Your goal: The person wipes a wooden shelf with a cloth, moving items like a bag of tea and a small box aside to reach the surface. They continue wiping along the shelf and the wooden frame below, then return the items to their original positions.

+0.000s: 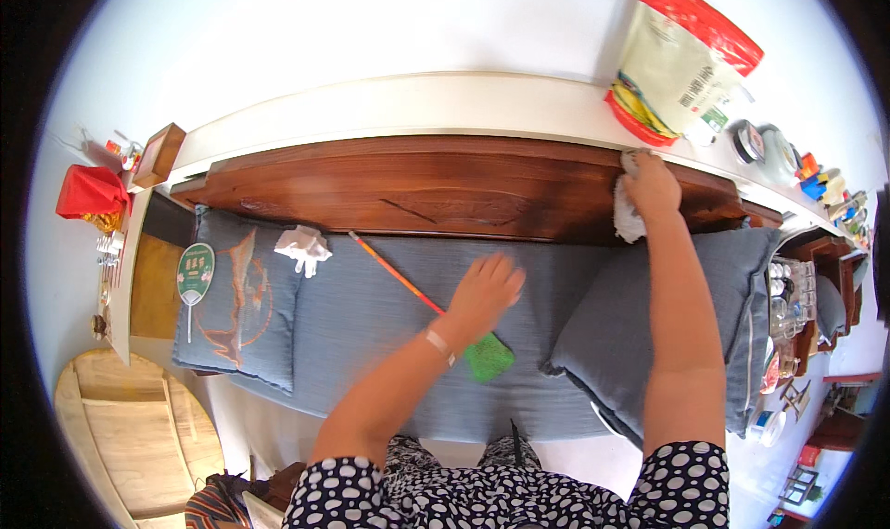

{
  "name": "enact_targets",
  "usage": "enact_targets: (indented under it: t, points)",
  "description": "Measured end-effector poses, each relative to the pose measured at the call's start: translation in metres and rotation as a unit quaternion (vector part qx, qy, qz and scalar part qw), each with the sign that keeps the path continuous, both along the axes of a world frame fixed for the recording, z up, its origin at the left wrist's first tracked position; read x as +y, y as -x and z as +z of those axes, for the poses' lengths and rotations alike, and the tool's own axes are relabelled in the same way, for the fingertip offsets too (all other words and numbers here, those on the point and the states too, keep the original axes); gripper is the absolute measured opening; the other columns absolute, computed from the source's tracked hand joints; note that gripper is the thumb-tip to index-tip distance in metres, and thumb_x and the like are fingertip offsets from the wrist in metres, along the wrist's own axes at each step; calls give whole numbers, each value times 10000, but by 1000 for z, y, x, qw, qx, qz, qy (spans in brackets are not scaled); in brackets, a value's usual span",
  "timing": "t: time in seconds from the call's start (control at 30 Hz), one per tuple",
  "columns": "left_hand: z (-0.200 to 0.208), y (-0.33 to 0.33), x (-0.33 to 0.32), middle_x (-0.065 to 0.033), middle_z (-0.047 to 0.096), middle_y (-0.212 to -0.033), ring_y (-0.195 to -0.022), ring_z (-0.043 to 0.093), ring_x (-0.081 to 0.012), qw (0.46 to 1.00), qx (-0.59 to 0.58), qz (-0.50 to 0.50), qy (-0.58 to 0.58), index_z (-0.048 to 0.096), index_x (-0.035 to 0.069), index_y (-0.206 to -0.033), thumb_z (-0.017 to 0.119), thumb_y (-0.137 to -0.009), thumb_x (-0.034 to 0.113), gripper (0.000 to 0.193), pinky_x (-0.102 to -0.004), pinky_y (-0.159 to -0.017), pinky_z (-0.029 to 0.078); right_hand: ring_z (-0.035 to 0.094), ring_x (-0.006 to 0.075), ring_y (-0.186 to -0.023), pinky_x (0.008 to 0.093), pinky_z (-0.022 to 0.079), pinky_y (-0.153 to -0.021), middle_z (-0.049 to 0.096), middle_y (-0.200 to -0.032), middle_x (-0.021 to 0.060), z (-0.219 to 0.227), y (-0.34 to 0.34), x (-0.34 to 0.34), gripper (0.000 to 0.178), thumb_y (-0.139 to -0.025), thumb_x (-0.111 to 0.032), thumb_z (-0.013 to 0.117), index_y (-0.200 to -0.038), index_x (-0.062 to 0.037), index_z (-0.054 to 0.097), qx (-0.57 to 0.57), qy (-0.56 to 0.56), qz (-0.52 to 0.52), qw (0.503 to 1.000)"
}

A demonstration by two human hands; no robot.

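My right hand (654,191) is closed on a whitish cloth (629,216), pressed against the top edge of the dark wooden backrest (371,181). The cloth hangs down over the front of the wood. Blurred by motion, my left hand (482,297) is over the blue-grey seat cushion (371,344), its fingers curved. Beneath it lies a fly swatter, by its look, with an orange stick (394,271) and a flat green head (489,357). The hand hides the stick's middle, and I cannot tell whether the two touch.
A crumpled white tissue or cloth (304,249) lies near the left pillow (241,297), which bears a green hand fan (195,274). Dark cushions (640,316) lean at the right. A red-and-cream pouch (681,65) and jars (777,153) stand on the white ledge (399,102).
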State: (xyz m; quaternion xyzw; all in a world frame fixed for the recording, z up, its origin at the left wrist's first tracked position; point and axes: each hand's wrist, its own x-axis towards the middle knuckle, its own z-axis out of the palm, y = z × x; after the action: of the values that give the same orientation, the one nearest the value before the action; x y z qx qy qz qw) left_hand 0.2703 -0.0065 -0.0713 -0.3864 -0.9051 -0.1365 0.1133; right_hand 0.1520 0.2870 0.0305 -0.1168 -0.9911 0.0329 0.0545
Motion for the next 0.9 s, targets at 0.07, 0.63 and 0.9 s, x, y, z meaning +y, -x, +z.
enact_targets:
  t: [0.07,0.63,0.9]
  points:
    - [-31,-58,-74,-132,549,-1118,-1088,524,-306,991,-106,54,58,553,81,-1135,683,-760,274,441,-430,-920,421,610,349,-1014,442,515,-837,579,-1159,161,3,0,-8,363,-781,-205,653,-1108,-71,569,-13,-23,-11,1000]
    - [-135,-331,-525,-124,584,-997,-961,595,-313,799,-482,283,221,620,84,-974,672,-811,316,288,-440,-779,496,610,298,-956,435,507,-811,586,-1024,118,-3,31,-327,179,-800,-197,641,-937,-82,641,73,-133,31,988]
    - [-149,-318,-537,-138,581,-1034,-980,579,-324,830,-471,272,127,612,72,-1001,650,-819,298,293,-449,-809,479,611,269,-999,413,511,-837,588,-1064,141,5,46,-470,213,-815,-195,641,-980,-59,643,37,-144,91,985]
